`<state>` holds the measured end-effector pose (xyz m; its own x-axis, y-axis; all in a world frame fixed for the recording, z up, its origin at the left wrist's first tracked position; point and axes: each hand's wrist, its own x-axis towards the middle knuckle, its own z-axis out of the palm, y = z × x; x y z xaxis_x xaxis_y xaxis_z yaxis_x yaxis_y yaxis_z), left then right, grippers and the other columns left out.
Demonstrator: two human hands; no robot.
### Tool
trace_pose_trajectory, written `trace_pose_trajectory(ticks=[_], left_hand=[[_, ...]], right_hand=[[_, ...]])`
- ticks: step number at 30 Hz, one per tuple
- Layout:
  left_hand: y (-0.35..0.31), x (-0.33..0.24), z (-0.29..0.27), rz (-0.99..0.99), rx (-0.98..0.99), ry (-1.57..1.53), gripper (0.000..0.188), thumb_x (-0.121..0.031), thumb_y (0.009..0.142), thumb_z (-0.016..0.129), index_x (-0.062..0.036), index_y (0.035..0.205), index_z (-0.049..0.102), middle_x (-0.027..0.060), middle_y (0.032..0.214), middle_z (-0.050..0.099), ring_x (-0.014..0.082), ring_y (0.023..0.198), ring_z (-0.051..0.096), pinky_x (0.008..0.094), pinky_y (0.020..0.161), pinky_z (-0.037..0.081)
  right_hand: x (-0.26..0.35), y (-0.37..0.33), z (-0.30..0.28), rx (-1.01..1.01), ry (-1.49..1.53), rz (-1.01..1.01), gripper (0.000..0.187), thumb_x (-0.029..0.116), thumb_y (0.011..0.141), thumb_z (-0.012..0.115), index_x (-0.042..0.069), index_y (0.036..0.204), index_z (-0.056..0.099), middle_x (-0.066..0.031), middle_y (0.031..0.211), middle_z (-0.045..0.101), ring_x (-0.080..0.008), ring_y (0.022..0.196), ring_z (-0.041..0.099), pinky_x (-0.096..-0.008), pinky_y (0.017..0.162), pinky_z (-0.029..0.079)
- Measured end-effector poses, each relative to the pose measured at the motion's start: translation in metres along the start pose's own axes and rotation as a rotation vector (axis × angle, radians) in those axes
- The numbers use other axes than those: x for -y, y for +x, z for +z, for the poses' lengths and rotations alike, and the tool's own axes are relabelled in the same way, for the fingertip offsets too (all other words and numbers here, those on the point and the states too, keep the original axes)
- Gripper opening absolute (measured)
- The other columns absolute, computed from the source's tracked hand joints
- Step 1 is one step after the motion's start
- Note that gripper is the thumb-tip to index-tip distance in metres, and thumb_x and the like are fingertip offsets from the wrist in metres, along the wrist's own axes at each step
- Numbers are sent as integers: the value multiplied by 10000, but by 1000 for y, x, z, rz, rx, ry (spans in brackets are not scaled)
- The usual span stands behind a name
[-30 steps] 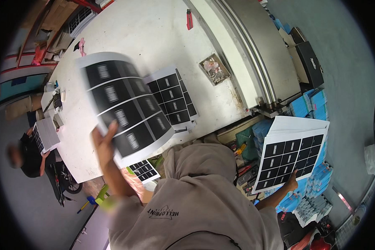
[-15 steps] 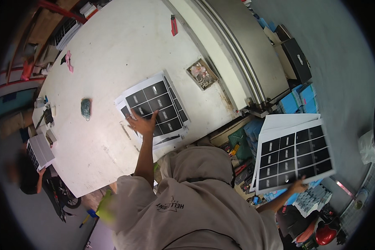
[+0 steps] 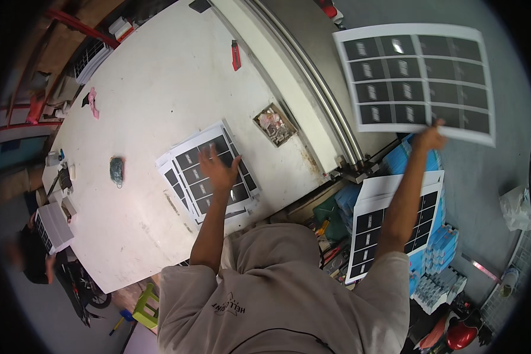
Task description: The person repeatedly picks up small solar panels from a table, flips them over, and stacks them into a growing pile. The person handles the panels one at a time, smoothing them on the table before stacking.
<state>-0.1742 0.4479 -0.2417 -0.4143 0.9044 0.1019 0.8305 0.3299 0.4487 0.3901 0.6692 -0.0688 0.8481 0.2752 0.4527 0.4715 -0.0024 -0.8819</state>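
My left hand (image 3: 218, 170) rests with fingers spread over a stack of printed sheets (image 3: 196, 190) on the white table. These sheets carry black rectangles in a grid with white borders. Out to the right, my right hand (image 3: 430, 140) grips a similar printed sheet (image 3: 395, 69) by its near edge. That sheet is raised in the air and slightly blurred. Below my right forearm lies another pile of printed sheets (image 3: 364, 239), partly covered by the arm.
A long machine with metal rollers (image 3: 301, 65) runs along the table's right side. On the white table (image 3: 141, 236) lie a red cutter knife (image 3: 236, 56), an open box of scraps (image 3: 272, 125) and a dark green bundle (image 3: 117, 171). Another person (image 3: 32, 253) stands at far left.
My right hand has lifted a printed sheet off the right-hand pile and swung it up and forward. The left hand has shifted rightward across the stack, still spread. The view has turned a little.
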Motion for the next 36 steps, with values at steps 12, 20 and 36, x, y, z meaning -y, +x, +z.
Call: trace_pose_trajectory(ticks=[12, 20, 36], left_hand=[[85, -99, 41, -520, 581, -1183, 420, -350, 873, 764, -29, 1117, 644, 40, 1018, 690, 106, 901, 623, 228, 754, 446], [28, -3, -13, -558, 371, -1169, 221, -216, 897, 746, -15, 978, 698, 13, 927, 686, 96, 820, 585, 259, 760, 456], [-26, 7, -341, -414, -71, -962, 223, -99, 917, 688, 6, 1109, 642, 59, 960, 692, 126, 865, 635, 273, 816, 499]], right_hand=[[-27, -37, -179, 557, -710, 23, 707, 460, 831, 761, -105, 1225, 602, -211, 1045, 710, -301, 987, 677, -396, 869, 505], [-68, -33, -477, 301, -1340, 666, 1286, 962, 595, 534, -164, 1215, 566, -318, 1254, 580, -427, 1173, 583, -472, 988, 466], [-77, -28, -507, 96, -1467, 450, 949, 799, 665, 664, -80, 1019, 702, -248, 1075, 680, -408, 988, 665, -522, 880, 511]])
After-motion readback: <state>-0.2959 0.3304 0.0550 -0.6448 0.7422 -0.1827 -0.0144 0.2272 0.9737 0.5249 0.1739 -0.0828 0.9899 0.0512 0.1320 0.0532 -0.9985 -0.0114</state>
